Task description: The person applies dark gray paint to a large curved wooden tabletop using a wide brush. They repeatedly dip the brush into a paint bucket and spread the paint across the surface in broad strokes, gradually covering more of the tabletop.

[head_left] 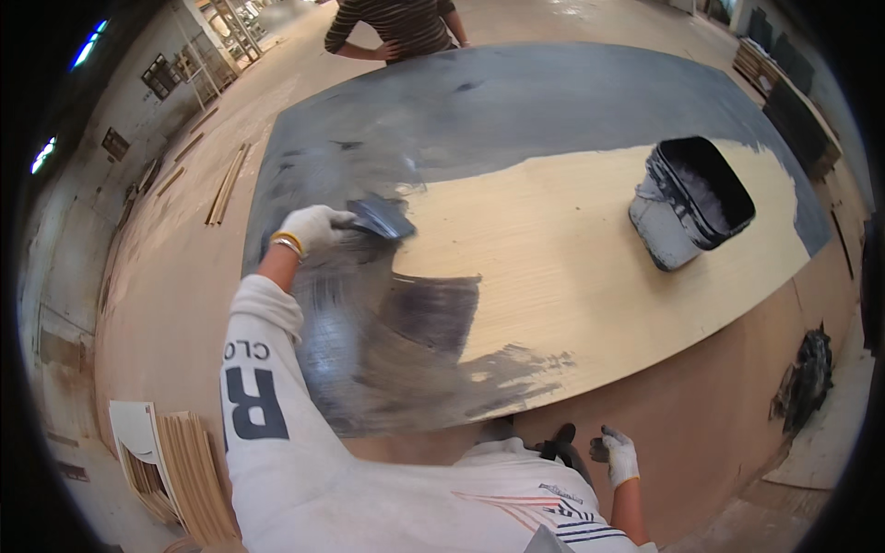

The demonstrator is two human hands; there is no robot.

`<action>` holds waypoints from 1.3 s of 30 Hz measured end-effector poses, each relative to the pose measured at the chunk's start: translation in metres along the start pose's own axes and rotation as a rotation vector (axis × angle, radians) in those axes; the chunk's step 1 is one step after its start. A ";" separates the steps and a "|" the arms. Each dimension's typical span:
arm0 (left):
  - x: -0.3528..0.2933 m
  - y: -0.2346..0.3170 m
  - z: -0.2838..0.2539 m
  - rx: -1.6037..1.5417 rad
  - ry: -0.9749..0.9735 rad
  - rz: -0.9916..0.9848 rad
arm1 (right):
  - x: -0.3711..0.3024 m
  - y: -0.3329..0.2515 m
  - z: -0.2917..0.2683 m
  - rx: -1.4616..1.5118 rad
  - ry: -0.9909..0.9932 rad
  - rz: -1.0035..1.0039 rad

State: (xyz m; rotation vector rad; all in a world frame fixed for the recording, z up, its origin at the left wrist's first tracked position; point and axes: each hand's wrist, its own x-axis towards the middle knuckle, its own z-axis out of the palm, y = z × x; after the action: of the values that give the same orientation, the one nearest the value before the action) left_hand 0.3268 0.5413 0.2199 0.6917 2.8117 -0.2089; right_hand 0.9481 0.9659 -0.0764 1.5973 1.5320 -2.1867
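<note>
scraper blade, dark and flat, gripped in the gloved left hand, pressed onto a large plywood sheet near its left side, right at the edge between grey-coated and bare wood. left hand closed around the blade's handle, white glove smeared grey, yellow band at the wrist, white sleeve with dark lettering reaching up from the lower edge. sheet lying broad and flat as a worktop, far half covered in dark grey coating, near left part streaked with thinner grey swipes, middle and right still pale wood. bucket standing on the bare wood toward the right, well apart from the blade, white outside, smeared grey, dark inside. right hand gloved too, hanging low beside the body below the sheet's near edge, fingers loosely curled, holding nothing. another person in a striped top standing at the far edge, hand on hip. stack of thin wood panels on the floor at lower left.
</note>
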 end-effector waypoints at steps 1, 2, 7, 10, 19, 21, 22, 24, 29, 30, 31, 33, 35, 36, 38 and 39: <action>-0.001 -0.006 -0.002 -0.027 -0.034 -0.048 | -0.006 0.002 -0.007 0.001 0.000 -0.008; 0.012 -0.043 0.013 0.012 -0.076 -0.140 | -0.003 -0.001 -0.007 0.003 -0.024 -0.024; 0.030 0.017 0.007 -0.077 0.032 0.159 | 0.004 0.026 -0.014 0.063 0.054 0.026; 0.045 -0.025 0.006 -0.004 -0.068 0.025 | 0.009 0.036 -0.029 -0.009 0.098 0.062; 0.085 0.016 -0.011 0.048 -0.101 0.091 | 0.014 0.050 -0.051 0.075 0.174 0.081; 0.091 0.016 -0.013 0.066 -0.088 0.053 | 0.015 0.049 -0.052 0.114 0.209 0.056; 0.095 0.021 -0.010 0.047 -0.084 0.063 | 0.016 0.050 -0.053 0.143 0.223 0.045; 0.090 0.040 0.000 -0.059 -0.005 0.245 | 0.019 0.057 -0.054 0.179 0.245 0.048; 0.069 0.034 -0.012 -0.025 -0.088 0.037 | 0.017 0.052 -0.045 0.200 0.231 0.041; 0.081 0.029 -0.011 0.019 -0.096 -0.026 | 0.027 0.065 -0.049 0.216 0.213 -0.022; 0.089 0.030 -0.003 -0.012 -0.076 -0.001 | 0.038 0.079 -0.049 0.140 0.231 -0.032; 0.102 0.048 0.010 -0.078 -0.035 0.067 | 0.061 0.102 -0.054 -0.004 0.282 -0.051; 0.095 0.092 0.027 -0.308 -0.006 0.420 | 0.058 0.091 -0.051 -0.400 0.270 -0.148; 0.063 0.082 0.033 -0.211 -0.024 0.362 | 0.010 0.013 -0.024 -0.438 0.153 -0.032; 0.058 0.087 0.016 -0.202 -0.047 0.419 | 0.004 0.015 -0.027 -0.119 0.188 -0.044; 0.068 0.054 0.021 -0.153 0.026 0.471 | 0.011 0.015 -0.030 0.069 0.191 -0.039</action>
State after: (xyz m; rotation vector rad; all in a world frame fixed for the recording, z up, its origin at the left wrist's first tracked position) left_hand 0.2976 0.6148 0.1772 1.2881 2.5579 0.0987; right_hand 0.9724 0.9849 -0.0939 1.8619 1.5613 -2.1857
